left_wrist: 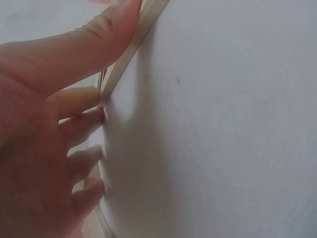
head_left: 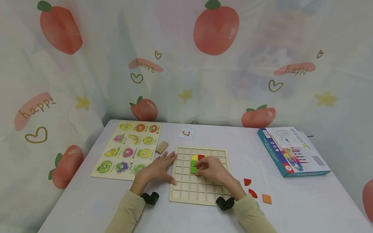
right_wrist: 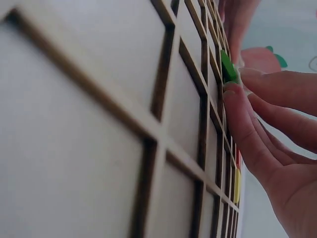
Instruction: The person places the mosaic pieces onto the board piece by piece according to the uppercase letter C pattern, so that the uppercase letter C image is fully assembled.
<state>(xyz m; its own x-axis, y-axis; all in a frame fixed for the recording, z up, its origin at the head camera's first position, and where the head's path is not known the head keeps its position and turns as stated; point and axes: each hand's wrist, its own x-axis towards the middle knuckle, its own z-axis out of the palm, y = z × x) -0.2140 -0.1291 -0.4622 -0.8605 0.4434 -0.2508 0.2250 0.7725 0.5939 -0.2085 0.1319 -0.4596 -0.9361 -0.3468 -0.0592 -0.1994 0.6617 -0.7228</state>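
A wooden grid board (head_left: 186,195) lies flat on the table. Set in its upper middle are a yellow piece (head_left: 194,157), a red square (head_left: 201,157) and green square tiles (head_left: 193,163). My right hand (head_left: 214,169) is over the board, thumb and fingertips pinching a green tile (right_wrist: 227,67) that looks tilted at its cell; the fingers hide part of it. With fingers spread, my left hand (head_left: 158,168) touches the board's left edge. In the left wrist view, its thumb (left_wrist: 106,34) lies along the wooden edge.
Right of the board lie two red quarter-round pieces (head_left: 247,182) and an orange square (head_left: 266,198). A fruit puzzle board (head_left: 116,155) and a small wooden block (head_left: 161,147) lie left. Behind is a pattern card (head_left: 186,133); a boxed set (head_left: 294,150) sits far right.
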